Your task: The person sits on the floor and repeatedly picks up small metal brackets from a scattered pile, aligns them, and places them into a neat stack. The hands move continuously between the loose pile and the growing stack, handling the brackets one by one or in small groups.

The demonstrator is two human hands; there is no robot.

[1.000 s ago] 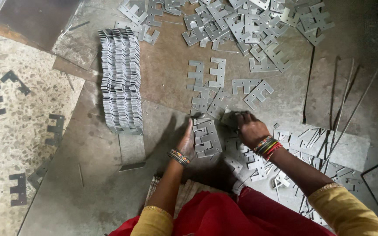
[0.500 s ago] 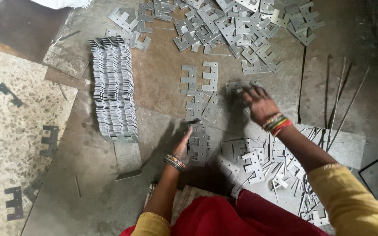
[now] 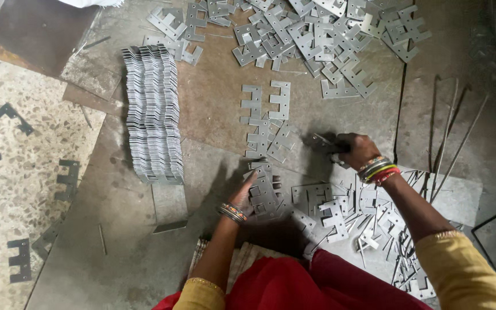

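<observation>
Left hand (image 3: 243, 197) resting fingers together on a small stack of grey metal plates (image 3: 265, 192) on the floor, right hand (image 3: 356, 150) stretched forward, fingers clamped on one plate (image 3: 324, 143), long neat row of plates (image 3: 153, 112) left

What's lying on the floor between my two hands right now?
Head view: flat grey metal plates lie between the left hand and right hand.
</observation>
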